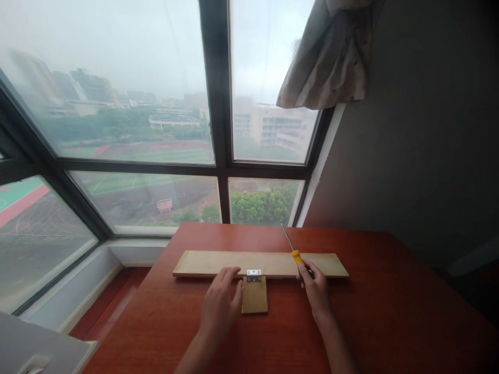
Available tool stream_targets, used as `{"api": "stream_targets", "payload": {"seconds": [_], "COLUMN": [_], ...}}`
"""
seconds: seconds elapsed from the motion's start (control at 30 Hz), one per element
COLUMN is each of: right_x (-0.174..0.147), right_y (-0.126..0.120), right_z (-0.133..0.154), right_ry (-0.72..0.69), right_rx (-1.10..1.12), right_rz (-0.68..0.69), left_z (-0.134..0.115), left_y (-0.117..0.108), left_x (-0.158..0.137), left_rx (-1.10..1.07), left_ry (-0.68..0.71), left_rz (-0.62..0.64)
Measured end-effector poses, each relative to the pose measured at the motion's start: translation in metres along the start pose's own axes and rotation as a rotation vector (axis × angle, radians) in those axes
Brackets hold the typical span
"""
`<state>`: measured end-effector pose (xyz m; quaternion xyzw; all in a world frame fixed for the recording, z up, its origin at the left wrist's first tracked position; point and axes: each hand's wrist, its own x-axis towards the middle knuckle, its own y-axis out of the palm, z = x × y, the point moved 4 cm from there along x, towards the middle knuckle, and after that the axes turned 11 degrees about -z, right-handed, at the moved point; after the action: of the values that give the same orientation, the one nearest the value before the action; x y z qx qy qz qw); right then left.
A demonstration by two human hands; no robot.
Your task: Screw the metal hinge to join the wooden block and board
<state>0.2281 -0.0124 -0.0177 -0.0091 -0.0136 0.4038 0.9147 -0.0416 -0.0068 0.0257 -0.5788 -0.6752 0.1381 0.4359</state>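
A long pale wooden board (218,264) lies across the table. A small wooden piece (254,300) joins its near edge through a silver metal hinge (253,276), on which several screw heads show. My right hand (314,288) grips a screwdriver (296,257) with a yellow and black handle, its shaft pointing up and away to the left, clear of the hinge. Just left of the small piece is my left hand (223,296), fingers apart and holding nothing. Its fingertips are close to the board's near edge; whether they touch it I cannot tell.
The boards rest on a reddish-brown table (163,332). Beyond its far edge stand large windows with a dark frame (222,171). A bunched curtain (331,62) hangs at the upper right, beside a dark grey wall (421,130).
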Motion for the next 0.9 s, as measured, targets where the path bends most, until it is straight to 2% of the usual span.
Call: {"api": "stream_targets", "payload": {"seconds": [0.17,0.37,0.5,0.63,0.9], "right_x": [-0.010,-0.031,-0.047,-0.055,-0.048], "right_y": [0.005,-0.004,-0.021,-0.039,-0.050], "right_z": [0.009,0.026,0.034,0.048,0.080], "right_ry": [-0.025,0.048,0.118,0.130,-0.009], "right_rx": [0.017,0.067,0.103,0.061,-0.161], "right_rz": [0.008,0.116,0.209,0.218,0.160], "left_z": [0.005,0.013,0.020,0.028,0.023], "left_y": [0.013,0.019,0.029,0.041,0.050], "left_x": [-0.024,-0.024,-0.024,-0.029,-0.029], "left_rx": [-0.142,-0.420,-0.661,-0.773,-0.935], "left_ry": [-0.136,-0.358,-0.550,-0.748,-0.885], "left_rz": [0.058,0.204,0.205,0.218,0.164]}}
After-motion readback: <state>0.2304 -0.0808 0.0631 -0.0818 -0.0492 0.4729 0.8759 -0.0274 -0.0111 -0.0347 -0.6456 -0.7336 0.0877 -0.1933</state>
